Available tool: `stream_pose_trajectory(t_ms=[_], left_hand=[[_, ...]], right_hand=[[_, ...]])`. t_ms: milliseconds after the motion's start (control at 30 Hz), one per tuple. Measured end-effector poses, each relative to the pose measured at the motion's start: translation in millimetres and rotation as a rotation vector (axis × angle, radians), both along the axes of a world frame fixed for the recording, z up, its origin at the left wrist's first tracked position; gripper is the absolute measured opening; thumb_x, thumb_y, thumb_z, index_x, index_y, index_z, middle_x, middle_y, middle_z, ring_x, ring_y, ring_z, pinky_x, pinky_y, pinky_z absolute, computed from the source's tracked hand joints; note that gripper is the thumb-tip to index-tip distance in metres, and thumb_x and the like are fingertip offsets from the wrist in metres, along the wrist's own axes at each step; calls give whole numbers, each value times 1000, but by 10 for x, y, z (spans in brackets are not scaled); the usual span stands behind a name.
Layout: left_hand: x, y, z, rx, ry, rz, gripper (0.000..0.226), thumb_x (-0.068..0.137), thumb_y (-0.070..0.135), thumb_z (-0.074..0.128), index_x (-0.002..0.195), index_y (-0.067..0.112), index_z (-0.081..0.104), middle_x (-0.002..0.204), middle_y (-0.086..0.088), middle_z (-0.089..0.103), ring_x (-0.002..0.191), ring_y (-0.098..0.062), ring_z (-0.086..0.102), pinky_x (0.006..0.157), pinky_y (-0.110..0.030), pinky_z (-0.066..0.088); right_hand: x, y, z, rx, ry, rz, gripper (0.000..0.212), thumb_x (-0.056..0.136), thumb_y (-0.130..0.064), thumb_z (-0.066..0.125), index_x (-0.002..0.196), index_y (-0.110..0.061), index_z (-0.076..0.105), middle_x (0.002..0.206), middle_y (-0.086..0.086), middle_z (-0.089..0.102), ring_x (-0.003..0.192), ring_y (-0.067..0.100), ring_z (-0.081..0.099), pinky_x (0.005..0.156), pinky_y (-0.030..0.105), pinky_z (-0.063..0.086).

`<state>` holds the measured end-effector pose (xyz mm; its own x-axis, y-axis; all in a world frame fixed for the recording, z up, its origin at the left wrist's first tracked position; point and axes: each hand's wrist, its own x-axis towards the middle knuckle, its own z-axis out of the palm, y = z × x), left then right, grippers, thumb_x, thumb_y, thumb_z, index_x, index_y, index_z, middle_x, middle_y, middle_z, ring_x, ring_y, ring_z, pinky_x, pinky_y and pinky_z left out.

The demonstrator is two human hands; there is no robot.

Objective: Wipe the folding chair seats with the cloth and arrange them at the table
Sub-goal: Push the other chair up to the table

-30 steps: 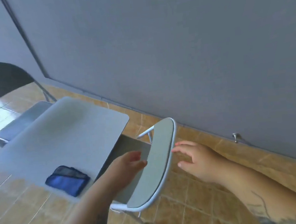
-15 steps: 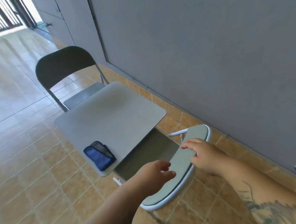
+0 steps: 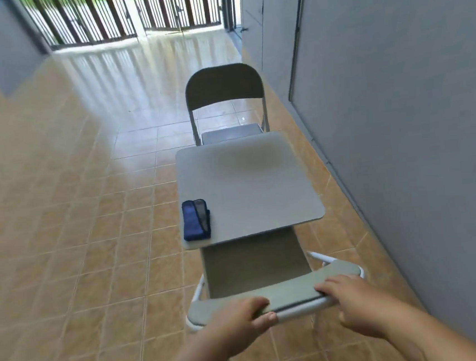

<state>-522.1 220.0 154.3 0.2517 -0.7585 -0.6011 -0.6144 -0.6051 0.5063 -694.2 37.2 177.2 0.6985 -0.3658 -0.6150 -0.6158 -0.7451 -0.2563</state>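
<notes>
A grey folding chair with a white frame stands right in front of me, its seat (image 3: 256, 265) partly under the near edge of the small grey table (image 3: 246, 185). Both hands grip the top of its backrest (image 3: 291, 290): my left hand (image 3: 239, 323) on the left part, my right hand (image 3: 350, 297) on the right part. A folded blue cloth (image 3: 195, 220) lies on the table's near left corner. A second folding chair with a dark backrest (image 3: 223, 86) stands at the table's far side, its seat tucked partly under.
A grey wall (image 3: 412, 105) runs close along the right of the table and chairs. Tan tiled floor (image 3: 75, 225) stretches wide to the left and ahead. A barred gate (image 3: 127, 10) closes the far end.
My view has swung from the chair's side to behind it. Both hands went from resting near the backrest to gripping its top edge. The chair now faces the table squarely.
</notes>
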Motion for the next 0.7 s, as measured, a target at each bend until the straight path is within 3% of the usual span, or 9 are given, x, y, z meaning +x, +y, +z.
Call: stream_pose_trajectory(t_ms=[100,200,300,367,533,700], left_hand=[[-79,59,-131,20,-156,-65,68,79,57,64,139,41,39,140,15,50,122,-15,52,101,-35,44],[-58,45,-227,26,-270,-65,60,87,28,60,138,48,35,140,15,52,120,-16,56,93,-38,51],[68,32,-271,39,-329,-66,70,87,11,52,137,56,30,139,18,52,117,-14,58,85,-37,56],[195,68,-285,63,-351,-40,73,86,8,53,137,57,32,139,19,52,118,-13,57,84,-36,56],[423,116,-311,116,-462,-4,77,83,3,50,136,57,34,141,19,50,117,-12,57,74,-33,55],[364,81,-351,139,-453,-2,80,83,1,51,139,54,32,145,15,48,117,-15,57,75,-35,56]], right_hand=[[-73,-110,-242,-48,-30,23,60,88,-15,52,142,-39,38,143,-14,42,133,14,36,109,34,36],[-58,-218,-438,-90,-105,26,56,90,-15,55,138,-42,43,138,-16,50,126,13,43,107,35,40],[36,-271,-539,-83,-154,35,52,87,-8,54,125,-45,50,125,-17,56,118,16,49,99,36,46],[127,-252,-591,-75,-205,69,54,83,-3,53,111,-49,48,115,-17,58,113,19,52,90,37,49],[291,-207,-621,-28,-228,100,67,88,4,51,133,-45,46,137,-12,54,127,22,47,101,39,45],[246,-295,-647,-16,-189,87,60,86,3,45,121,-46,51,125,-6,60,127,24,46,93,40,49]])
